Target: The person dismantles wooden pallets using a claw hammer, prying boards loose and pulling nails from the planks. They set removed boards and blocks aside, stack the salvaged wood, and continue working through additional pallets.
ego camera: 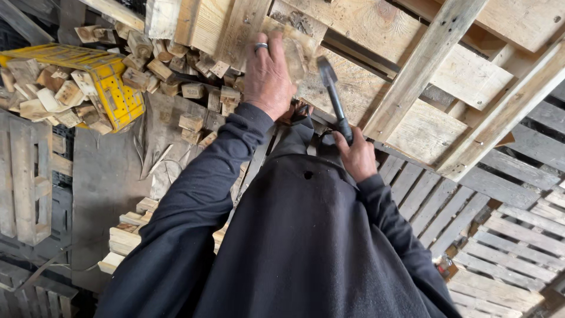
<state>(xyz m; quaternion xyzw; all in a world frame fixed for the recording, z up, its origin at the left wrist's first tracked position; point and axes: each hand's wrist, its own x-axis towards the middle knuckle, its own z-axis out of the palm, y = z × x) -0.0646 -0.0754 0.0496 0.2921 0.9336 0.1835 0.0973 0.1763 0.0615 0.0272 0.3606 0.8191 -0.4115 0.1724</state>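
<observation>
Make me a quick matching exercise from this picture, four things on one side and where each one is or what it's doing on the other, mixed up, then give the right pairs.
Things:
1. Left hand
2. Right hand
3. Yellow crate
4. Hammer head

Places or states:
A. Filled with wood blocks, at the far left
B. Wrapped around the black hammer handle
C. Raised near the wooden block
D. Pressed on a wooden block of the pallet, ring on one finger

Pairs: 1-D, 2-B, 3-A, 4-C
</observation>
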